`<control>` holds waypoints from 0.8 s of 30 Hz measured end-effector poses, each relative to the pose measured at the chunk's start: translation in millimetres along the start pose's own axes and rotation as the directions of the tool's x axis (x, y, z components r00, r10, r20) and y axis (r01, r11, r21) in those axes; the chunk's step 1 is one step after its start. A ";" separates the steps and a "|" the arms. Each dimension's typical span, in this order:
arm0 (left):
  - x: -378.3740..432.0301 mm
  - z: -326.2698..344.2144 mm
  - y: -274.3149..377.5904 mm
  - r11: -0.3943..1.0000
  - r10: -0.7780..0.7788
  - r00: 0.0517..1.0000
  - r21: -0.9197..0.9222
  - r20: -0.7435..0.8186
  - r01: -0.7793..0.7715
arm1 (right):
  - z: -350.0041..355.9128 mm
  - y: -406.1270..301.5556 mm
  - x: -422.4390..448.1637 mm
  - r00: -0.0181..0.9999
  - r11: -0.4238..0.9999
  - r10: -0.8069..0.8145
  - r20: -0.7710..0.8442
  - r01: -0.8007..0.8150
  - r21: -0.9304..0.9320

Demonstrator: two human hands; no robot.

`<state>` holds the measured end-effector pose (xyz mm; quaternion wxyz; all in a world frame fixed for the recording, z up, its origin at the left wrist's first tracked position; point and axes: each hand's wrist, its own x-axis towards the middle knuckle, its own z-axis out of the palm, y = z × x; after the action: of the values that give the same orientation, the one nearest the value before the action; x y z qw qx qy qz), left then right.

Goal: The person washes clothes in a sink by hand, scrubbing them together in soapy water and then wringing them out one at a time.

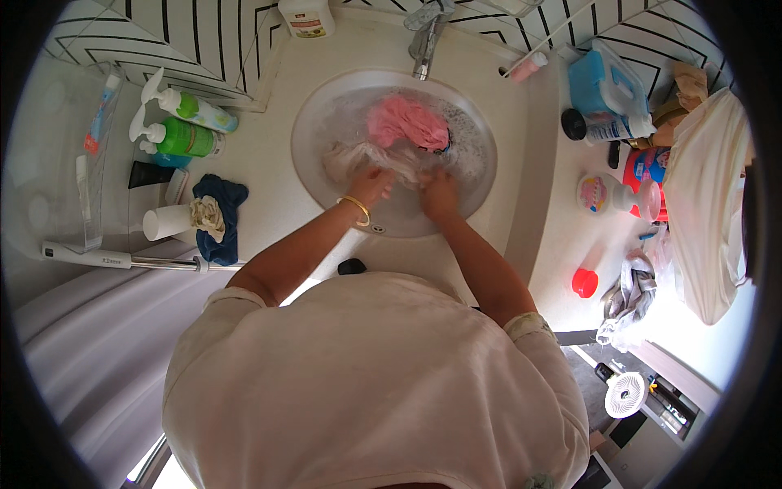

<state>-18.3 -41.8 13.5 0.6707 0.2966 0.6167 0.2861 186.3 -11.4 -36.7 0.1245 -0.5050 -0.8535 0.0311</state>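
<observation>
A white oval washbasin (pixel 305 177) holds soapy water with foam along its right side. In it, my left hand (pixel 371 186), with a gold bangle (pixel 365 211) at the wrist, grips the near edge of a wet pale cloth (pixel 351 160). The same cloth stretches across to my right hand (pixel 438 193), whose fingers close on its right end, partly hidden at the water. Just beyond, a bunched pink cloth (pixel 406 121) rises above the surface, with a small dark piece at its lower right.
Over the basin's far rim hangs a chrome faucet (pixel 426 49). Pump bottles (pixel 186 137), a white cup (pixel 165 222) and a dark blue cloth (pixel 220 217) occupy the left counter. A blue container (pixel 602 82), a clear pump bottle (pixel 595 192) and a red cap (pixel 584 283) are on the right.
</observation>
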 end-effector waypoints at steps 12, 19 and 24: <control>75.1 22.9 -41.8 0.235 0.710 0.517 -0.853 0.479 0.467 | -122.6 -94.4 31.7 0.783 0.179 0.153 0.603 -0.622 0.762; 82.8 15.5 -60.0 0.632 0.565 0.796 -0.507 -0.215 -0.586 | -78.5 -91.0 91.8 0.979 0.856 0.154 0.131 -0.199 0.477; 25.8 0.7 17.4 0.288 0.224 0.972 -0.958 0.071 0.004 | -48.6 -91.5 81.5 0.959 0.773 0.282 -0.005 -0.224 0.593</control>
<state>-16.0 -11.1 9.7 0.7497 -0.0911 0.2370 0.6111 82.6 11.3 41.5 0.3088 -0.5528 -0.7193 0.2857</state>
